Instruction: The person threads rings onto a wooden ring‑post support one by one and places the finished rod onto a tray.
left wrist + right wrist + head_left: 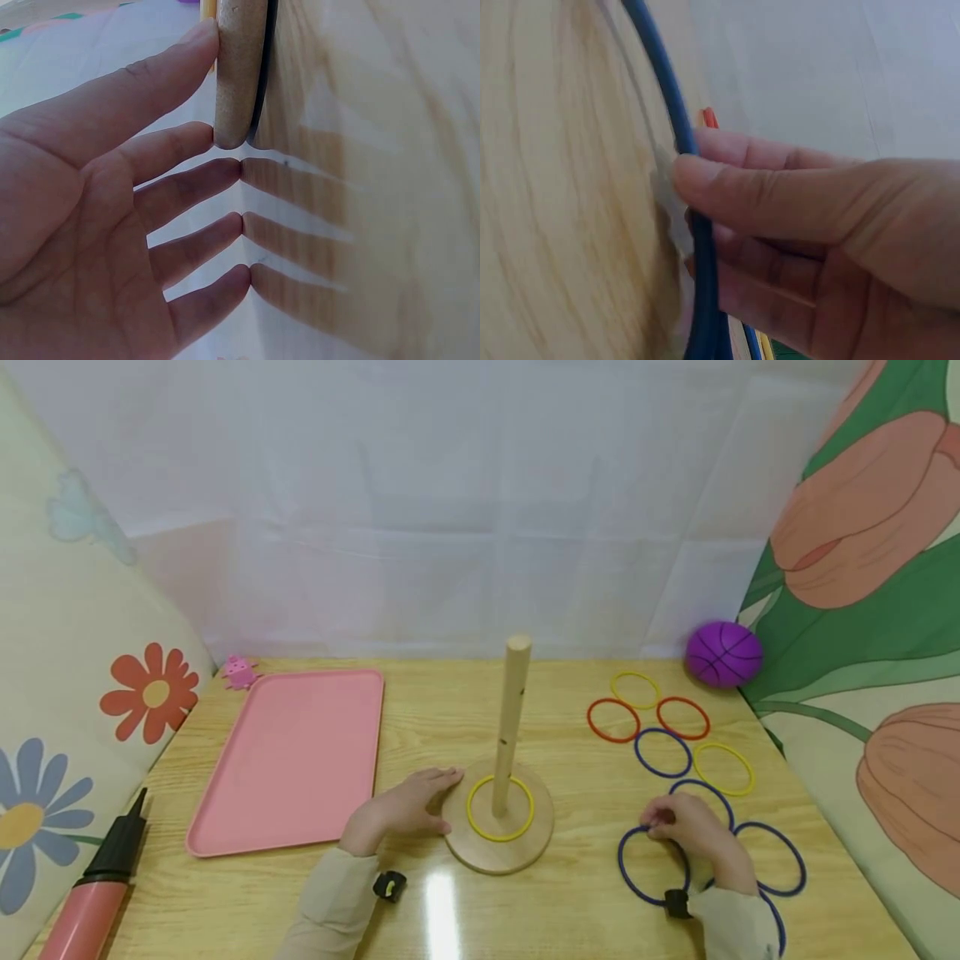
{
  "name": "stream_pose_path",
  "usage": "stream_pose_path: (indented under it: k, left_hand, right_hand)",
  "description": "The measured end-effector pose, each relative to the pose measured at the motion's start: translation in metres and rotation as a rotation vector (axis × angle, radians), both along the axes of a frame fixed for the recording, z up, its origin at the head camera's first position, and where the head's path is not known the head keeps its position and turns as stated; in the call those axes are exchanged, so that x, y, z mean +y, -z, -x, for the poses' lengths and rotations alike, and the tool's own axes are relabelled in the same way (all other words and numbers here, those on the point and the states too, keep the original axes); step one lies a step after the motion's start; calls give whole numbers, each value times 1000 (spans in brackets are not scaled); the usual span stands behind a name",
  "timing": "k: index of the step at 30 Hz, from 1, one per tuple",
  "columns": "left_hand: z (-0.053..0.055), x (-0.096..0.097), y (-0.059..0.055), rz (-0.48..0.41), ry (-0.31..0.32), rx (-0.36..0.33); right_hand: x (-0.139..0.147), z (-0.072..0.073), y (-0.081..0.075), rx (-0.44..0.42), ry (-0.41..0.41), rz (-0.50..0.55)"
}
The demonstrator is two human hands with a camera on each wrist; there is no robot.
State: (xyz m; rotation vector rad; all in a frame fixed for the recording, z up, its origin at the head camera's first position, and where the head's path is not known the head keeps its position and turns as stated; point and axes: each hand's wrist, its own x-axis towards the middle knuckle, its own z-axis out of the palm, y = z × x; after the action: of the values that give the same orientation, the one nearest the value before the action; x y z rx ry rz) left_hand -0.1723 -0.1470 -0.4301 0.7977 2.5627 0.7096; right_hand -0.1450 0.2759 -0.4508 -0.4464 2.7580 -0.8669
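A round wooden base [487, 857] carries an upright wooden post [512, 718]. Around the post's foot, a yellow ring [501, 839] lies flat on the base. My left hand [405, 806] rests at the base's left edge with fingers spread. In the left wrist view, its thumb [176, 64] and index finger touch the base's rim, while the other fingertips meet the tabletop. To the right of the base, my right hand [692, 827] pinches a blue ring [621, 864] between thumb and fingers. That ring [664, 71] stands off the wood in the right wrist view.
Several blue, red and yellow rings lie on the table's right side, including a red ring [589, 720] and a yellow ring [752, 772]. A purple ball [723, 654] sits at back right. Leftward are a pink tray [300, 760], a small pink toy [240, 672] and a pump [93, 893].
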Motion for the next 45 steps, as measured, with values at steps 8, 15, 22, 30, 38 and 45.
stream_pose_path:
  k: [8,15,22,30,38,45]
  left_hand:
    - [1,-1,3,-10,-14,-12]
    - [0,-2,3,-10,2,11]
    - [0,-1,3,-10,4,15]
    - [-1,1,2,7,11,29]
    - [-2,1,0,3,6,33]
    - [-2,0,0,-3,3,23]
  right_hand:
    - [-4,4,-5,115,120,48]
    - [-14,4,-29,117,168,177]
    - [-36,2,-73,83,228,594]
    - [-69,-1,-126,168,253,1019]
    - [-110,5,-161,189,212,1226]
    - [-137,15,-174,116,226,1251]
